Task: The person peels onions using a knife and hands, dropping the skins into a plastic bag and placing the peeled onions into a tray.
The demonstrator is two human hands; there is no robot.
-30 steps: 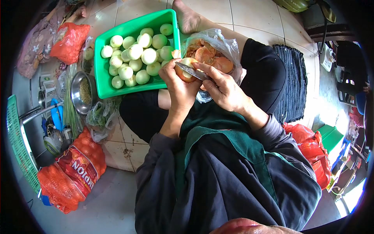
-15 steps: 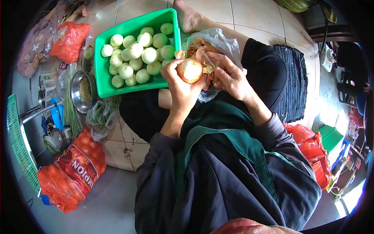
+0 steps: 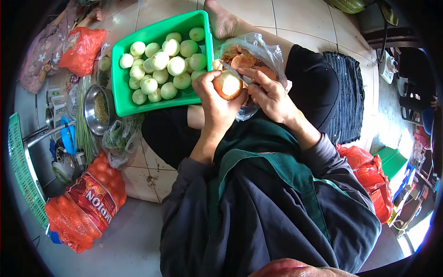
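My left hand (image 3: 214, 99) is closed round a partly peeled onion (image 3: 228, 86), pale on top with brown skin left on its lower side. In my right hand (image 3: 273, 96) is a small knife (image 3: 232, 70), its blade lying against the onion's upper edge. Below both hands a clear plastic bag (image 3: 272, 53) stands open, filled with brown onion skins (image 3: 243, 60). Just left of it, a green plastic tub (image 3: 119, 78) holds many peeled, whitish onions (image 3: 160, 60). The knife's handle is mostly hidden by my fingers.
A red mesh sack (image 3: 87, 201) lies at lower left. Near the tub are a metal bowl (image 3: 87, 111) and a bag of green leaves (image 3: 117, 138). A dark woven mat (image 3: 344, 97) lies right of my knee. Another person's patterned clothing (image 3: 44, 57) shows at upper left.
The onion has turned and shifted slightly right, showing more pale surface. My right hand has moved the knife down and left, onto the onion's edge.
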